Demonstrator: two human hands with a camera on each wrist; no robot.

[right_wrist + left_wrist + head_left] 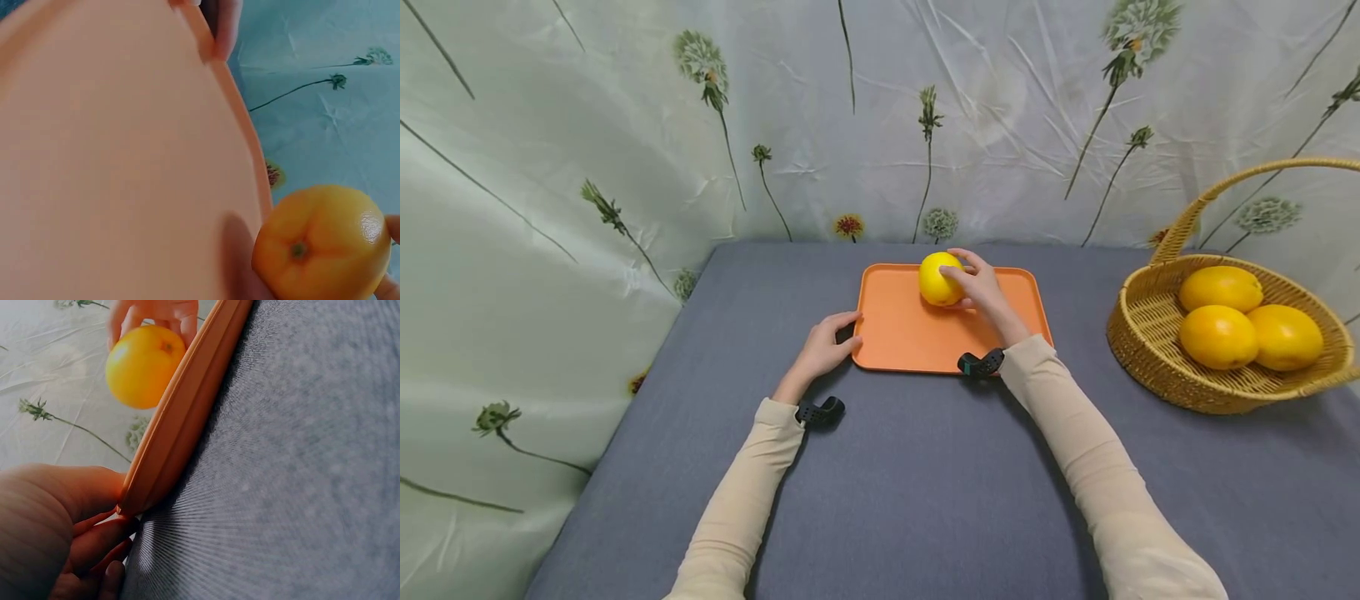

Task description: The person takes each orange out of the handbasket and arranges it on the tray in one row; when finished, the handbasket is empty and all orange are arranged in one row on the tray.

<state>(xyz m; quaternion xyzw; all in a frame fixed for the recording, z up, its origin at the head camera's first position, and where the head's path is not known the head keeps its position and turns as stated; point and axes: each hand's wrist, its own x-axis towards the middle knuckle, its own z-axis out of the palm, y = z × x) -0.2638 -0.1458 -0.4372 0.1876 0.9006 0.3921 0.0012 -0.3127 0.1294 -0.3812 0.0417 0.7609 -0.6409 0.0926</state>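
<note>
A round yellow orange [938,280] is in my right hand [982,287], its fingers and thumb curved round the right side. It is over the back middle of an orange rectangular tray [902,337]; whether its underside touches the tray I cannot tell. In the right wrist view the orange [325,247] shows its stem end, with fingertips at its edge. My left hand [823,346] grips the tray's left rim. The left wrist view has that thumb against the tray [181,419] edge and the other fingers curled below, partly hidden.
A wicker basket [1138,354] with a tall handle stands at the right, holding several yellow-orange fruits [1217,337]. A grey cloth [880,483] covers the table. Behind and to the left hangs a pale curtain [820,100] printed with dandelions.
</note>
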